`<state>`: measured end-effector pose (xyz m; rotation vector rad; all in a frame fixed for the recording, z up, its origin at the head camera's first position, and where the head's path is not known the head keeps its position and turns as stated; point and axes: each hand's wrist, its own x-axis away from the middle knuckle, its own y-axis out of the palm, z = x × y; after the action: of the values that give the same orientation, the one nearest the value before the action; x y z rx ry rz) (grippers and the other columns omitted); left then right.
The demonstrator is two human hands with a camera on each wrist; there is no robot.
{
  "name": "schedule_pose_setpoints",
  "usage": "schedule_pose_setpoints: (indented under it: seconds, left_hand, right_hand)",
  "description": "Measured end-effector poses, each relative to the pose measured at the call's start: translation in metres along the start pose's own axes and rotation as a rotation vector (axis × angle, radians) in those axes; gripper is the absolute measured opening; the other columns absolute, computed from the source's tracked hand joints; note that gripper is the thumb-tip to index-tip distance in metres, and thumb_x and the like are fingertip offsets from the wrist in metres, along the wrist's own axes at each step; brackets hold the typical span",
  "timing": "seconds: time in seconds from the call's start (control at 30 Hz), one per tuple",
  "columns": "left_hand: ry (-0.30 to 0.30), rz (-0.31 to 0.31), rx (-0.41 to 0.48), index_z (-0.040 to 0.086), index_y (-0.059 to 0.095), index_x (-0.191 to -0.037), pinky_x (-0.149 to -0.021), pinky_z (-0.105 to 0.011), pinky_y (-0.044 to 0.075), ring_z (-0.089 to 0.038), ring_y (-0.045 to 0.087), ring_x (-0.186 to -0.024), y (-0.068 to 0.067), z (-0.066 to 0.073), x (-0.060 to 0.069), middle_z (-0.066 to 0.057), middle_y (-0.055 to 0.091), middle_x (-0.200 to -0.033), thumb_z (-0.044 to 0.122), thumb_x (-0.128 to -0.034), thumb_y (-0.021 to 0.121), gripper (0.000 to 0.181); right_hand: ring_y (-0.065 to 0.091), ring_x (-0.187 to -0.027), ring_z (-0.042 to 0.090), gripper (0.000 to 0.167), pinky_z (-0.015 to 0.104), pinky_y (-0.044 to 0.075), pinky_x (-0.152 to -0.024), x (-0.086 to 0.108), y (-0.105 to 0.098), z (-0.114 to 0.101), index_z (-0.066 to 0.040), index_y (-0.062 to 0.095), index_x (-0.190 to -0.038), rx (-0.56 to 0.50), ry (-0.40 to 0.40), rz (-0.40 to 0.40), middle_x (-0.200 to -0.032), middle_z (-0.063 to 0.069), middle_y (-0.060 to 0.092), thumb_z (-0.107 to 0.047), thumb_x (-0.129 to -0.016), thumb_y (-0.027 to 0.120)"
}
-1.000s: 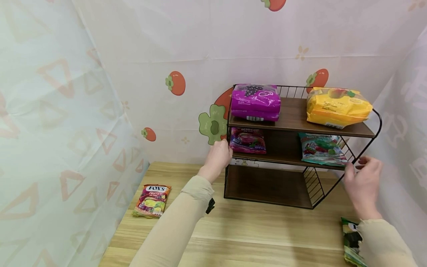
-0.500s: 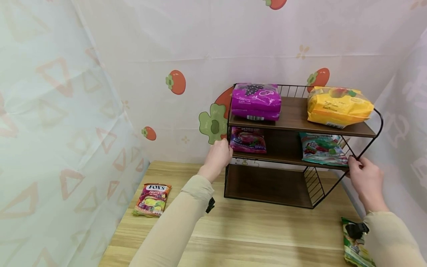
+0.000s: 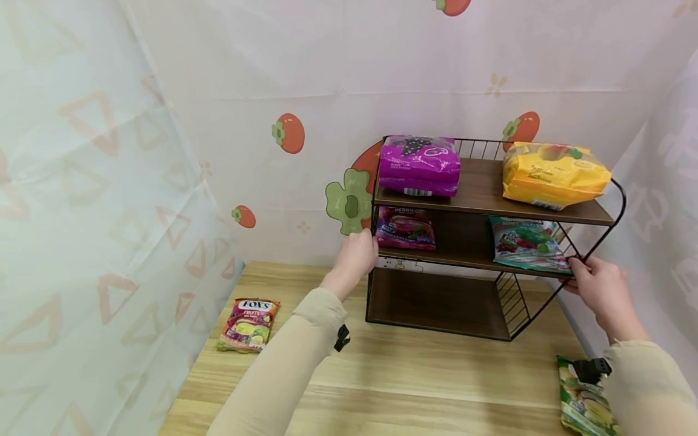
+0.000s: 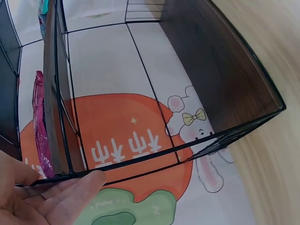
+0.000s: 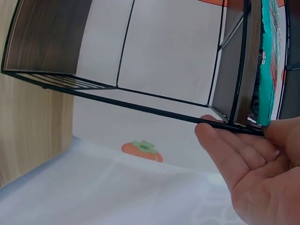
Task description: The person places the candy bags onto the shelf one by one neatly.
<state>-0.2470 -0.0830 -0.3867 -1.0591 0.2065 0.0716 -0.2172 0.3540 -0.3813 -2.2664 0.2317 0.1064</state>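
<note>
Gripping rack [image 3: 463, 241], right half of head view, from both sides at mid height, probably to keep it steady. Pinching side rails [image 5: 157, 111] between thumb and fingers with left hand [image 3: 355, 257] and right hand [image 3: 604, 292]. Loaded on top with purple bag [image 3: 418, 168] left, yellow bag [image 3: 555, 175] right, presumably for balance.

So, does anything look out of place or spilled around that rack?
Possibly two things: the Fox's packet and green packet lie on the table, while four other packets sit on the rack. No spill is visible.
</note>
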Motion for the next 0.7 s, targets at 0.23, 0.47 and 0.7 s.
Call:
schedule_pose_setpoints:
  seconds: [0.23, 0.47, 0.7]
  left_hand:
    - [-0.004, -0.047, 0.219, 0.001, 0.064, -0.123, -0.088, -0.047, 0.057, -0.032, 0.07, -0.102, 0.007, -0.025, 0.007, -0.017, 0.072, -0.111, 0.031, -0.1073, 0.052, 0.036]
    - [-0.046, -0.087, 0.271, 0.004, 0.07, -0.117, -0.087, -0.043, 0.057, -0.027, 0.07, -0.099, 0.011, -0.066, 0.02, -0.012, 0.074, -0.108, 0.04, -0.1034, 0.057, 0.04]
    - [-0.14, -0.122, 0.272, 0.0, 0.068, -0.118, -0.086, -0.045, 0.057, -0.03, 0.069, -0.099, 0.016, -0.121, 0.033, -0.017, 0.072, -0.111, 0.03, -0.1011, 0.061, 0.036]
  right_hand:
    - [0.067, -0.064, -0.004, 0.052, 0.021, 0.058, -0.058, 0.0, -0.002, 0.001, 0.015, 0.055, -0.114, -0.07, 0.014, -0.057, -0.089, 0.023, 0.073, -0.033, -0.111, 0.037]
    - [0.068, -0.067, -0.004, 0.049, 0.02, 0.059, -0.061, -0.003, -0.002, 0.004, 0.016, 0.052, -0.116, -0.121, 0.004, -0.087, -0.085, 0.012, 0.073, -0.031, -0.111, 0.036]
    - [0.067, -0.066, -0.004, 0.049, 0.019, 0.058, -0.061, -0.003, -0.003, 0.003, 0.017, 0.052, -0.116, -0.132, 0.008, -0.091, -0.082, 0.004, 0.071, -0.029, -0.112, 0.037]
